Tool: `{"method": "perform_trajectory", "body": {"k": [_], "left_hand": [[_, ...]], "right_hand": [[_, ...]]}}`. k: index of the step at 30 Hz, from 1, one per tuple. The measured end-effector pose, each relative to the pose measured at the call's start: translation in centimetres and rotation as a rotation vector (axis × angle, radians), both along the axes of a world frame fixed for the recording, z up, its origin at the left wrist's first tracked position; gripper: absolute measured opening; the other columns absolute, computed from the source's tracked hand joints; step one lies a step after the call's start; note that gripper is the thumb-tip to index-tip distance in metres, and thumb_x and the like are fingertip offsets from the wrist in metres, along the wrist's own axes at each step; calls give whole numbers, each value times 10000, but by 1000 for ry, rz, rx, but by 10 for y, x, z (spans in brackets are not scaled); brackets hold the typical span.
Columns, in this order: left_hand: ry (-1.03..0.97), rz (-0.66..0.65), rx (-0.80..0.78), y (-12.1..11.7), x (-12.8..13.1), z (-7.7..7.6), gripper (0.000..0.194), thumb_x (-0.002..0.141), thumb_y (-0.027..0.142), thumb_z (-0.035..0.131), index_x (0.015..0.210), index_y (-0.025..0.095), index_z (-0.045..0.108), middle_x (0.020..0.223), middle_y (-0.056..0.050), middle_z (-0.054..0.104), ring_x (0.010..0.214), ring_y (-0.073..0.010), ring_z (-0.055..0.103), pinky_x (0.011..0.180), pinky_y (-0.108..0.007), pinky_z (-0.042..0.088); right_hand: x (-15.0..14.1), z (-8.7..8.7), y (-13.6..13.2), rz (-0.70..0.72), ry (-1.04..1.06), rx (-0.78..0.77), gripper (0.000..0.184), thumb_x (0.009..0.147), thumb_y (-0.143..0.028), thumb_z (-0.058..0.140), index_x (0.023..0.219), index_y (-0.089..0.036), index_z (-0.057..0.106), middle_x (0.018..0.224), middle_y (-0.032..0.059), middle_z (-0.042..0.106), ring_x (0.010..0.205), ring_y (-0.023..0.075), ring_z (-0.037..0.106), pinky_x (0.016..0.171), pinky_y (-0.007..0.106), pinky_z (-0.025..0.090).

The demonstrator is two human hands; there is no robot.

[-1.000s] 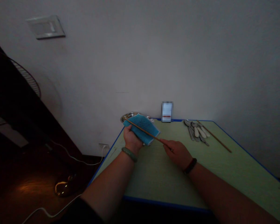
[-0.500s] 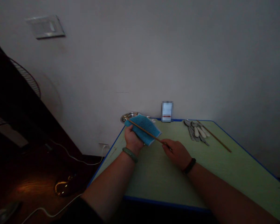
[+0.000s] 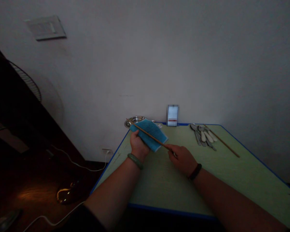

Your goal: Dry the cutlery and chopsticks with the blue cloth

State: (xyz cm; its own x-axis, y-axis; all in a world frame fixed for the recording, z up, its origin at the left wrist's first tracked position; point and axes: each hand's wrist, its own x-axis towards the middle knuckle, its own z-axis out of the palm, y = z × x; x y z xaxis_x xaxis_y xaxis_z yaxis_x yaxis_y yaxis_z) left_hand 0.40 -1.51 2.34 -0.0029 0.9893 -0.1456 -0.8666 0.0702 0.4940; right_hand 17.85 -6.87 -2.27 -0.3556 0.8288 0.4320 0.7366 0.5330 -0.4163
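1. Cradling the blue cloth from below, the left hand grips its near edge, thumb on top.
2. The right hand clasps the near end of a long wooden chopstick.
3. That chopstick slants forward and left from the right hand, across the cloth's upper face and past the left thumb, its far tip over the shiny metal dish.
4. Right of the cloth, on the green table, lie spoons and forks beside another stick.
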Motion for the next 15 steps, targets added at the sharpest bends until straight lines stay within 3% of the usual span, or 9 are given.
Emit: {"method": "perform_trajectory", "body": {"k": [11, 15], "left_hand": [[-16, -25, 34, 2, 3, -6, 449, 808, 350, 418, 1045, 105, 711, 921, -127, 757, 970, -322, 701, 944, -475, 506], [-37, -28, 47, 1, 3, -5, 469, 807, 351, 420, 1094, 107, 701, 960, -126, 757, 995, -320, 695, 944, -464, 507]], "right_hand": [[-4, 1, 0, -38, -155, 7, 409, 940, -201, 439, 1309, -213, 615, 1044, 82, 754, 904, 217, 709, 825, 340, 520], [-5, 0, 1, -30, -141, 7, 402, 937, -196, 454, 1302, -214, 620, 1086, 79, 748, 929, 215, 712, 842, 337, 523]]}}
